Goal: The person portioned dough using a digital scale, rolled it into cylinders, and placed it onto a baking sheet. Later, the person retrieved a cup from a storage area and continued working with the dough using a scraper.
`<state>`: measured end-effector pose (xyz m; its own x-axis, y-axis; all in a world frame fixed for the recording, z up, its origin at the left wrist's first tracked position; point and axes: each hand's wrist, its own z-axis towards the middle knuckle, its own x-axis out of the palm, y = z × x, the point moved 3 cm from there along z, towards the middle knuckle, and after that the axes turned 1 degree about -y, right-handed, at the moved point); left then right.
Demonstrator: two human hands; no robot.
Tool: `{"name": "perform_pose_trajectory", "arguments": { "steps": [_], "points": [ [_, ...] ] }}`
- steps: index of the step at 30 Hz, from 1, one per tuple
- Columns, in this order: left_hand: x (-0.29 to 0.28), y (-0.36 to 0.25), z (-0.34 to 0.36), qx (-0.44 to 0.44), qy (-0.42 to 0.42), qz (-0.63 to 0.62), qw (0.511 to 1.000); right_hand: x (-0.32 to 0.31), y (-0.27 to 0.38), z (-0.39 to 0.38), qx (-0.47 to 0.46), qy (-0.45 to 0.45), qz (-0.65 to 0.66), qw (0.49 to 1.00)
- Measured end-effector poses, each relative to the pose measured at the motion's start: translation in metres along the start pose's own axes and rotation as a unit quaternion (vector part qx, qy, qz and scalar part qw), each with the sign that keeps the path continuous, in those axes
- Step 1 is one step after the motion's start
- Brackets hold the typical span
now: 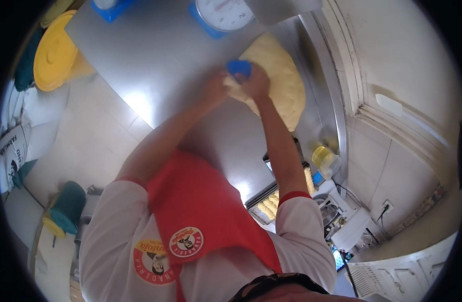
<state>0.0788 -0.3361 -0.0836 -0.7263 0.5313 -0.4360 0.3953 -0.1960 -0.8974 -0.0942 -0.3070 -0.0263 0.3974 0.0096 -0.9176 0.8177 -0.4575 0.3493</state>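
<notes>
A red apron (200, 211) over a white shirt (115, 241) is seen nearest, at the lower edge. To the right below the table, a tray (271, 204) of small pale dough pieces is visible, with a yellow-lidded container (325, 160) just beyond it. On the left, a teal tub (67, 206) lies on its side, and a yellow lid (54, 53) is set at the table's far left corner.

Both forearms are stretched out over the steel table (155, 65). The left hand (215, 89) is closed on a small lump pulled from the near edge of the dough (278, 80), which lies on the table's right side. The right hand (256, 83) is pressed onto the dough, and a blue scraper (239, 67) is gripped in its curled fingers. The two hands are just beside each other.

Farther off, a dial scale (223, 14) on a blue base is stood at the table's far edge, near the dough.
</notes>
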Motion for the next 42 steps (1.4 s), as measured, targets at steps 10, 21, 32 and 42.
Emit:
{"name": "perform_pose_trajectory", "arguments": {
  "steps": [10, 21, 32, 42],
  "points": [
    [0.031, -0.07, -0.006, 0.103, 0.237, 0.28, 0.925, -0.08, -0.022, -0.075, -0.058, -0.053, -0.055, 0.995],
    [-0.069, -0.104, -0.011, 0.024, 0.553, 0.214, 0.805, 0.008, -0.046, -0.075, 0.037, -0.076, 0.042, 0.996],
    [0.08, -0.092, -0.053, 0.168, 0.242, 0.293, 0.91, -0.056, -0.066, -0.164, 0.06, -0.058, -0.073, 0.994],
    [0.029, -0.096, -0.109, 0.174, 0.402, 0.186, 0.88, -0.001, -0.084, -0.148, 0.126, -0.006, 0.038, 0.991]
  ]
}}
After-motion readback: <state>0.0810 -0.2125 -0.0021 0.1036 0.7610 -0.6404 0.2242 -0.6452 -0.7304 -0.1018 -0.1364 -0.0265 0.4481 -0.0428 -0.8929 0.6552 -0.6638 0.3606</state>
